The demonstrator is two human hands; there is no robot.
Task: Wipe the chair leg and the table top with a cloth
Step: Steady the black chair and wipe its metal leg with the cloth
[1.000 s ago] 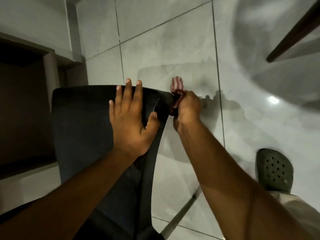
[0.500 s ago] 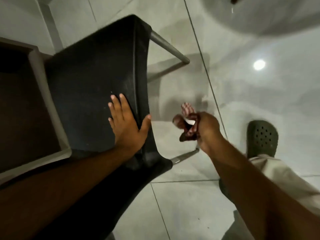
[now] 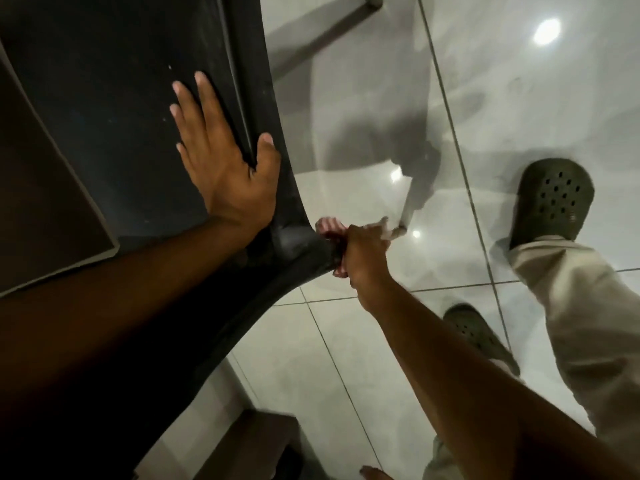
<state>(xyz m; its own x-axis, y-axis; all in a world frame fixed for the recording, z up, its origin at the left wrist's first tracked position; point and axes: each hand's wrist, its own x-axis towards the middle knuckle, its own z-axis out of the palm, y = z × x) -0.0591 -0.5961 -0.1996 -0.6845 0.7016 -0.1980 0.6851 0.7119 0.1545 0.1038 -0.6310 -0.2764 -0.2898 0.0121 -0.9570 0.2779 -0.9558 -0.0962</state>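
A black plastic chair (image 3: 121,98) fills the upper left. My left hand (image 3: 221,157) lies flat on its seat near the right edge, fingers spread. My right hand (image 3: 360,254) is closed around a red-and-white cloth (image 3: 327,226) at the chair's near right corner, where a grey metal chair leg (image 3: 408,202) runs down to the floor. The cloth is mostly hidden in my fist and sits against the top of that leg. Another chair leg (image 3: 372,0) shows at the top edge. No table top is clearly in view.
The floor is glossy grey tile (image 3: 519,98) with light reflections. My feet in dark green perforated clogs (image 3: 554,199) stand to the right, below beige trousers (image 3: 588,323). A brown panel with a pale edge (image 3: 52,202) is left of the chair. Brown furniture (image 3: 249,448) sits at the bottom.
My view has dropped closer to the chair's near corner. My right hand moved with the cloth from open air to the near chair leg. My left hand stays flat on the seat.
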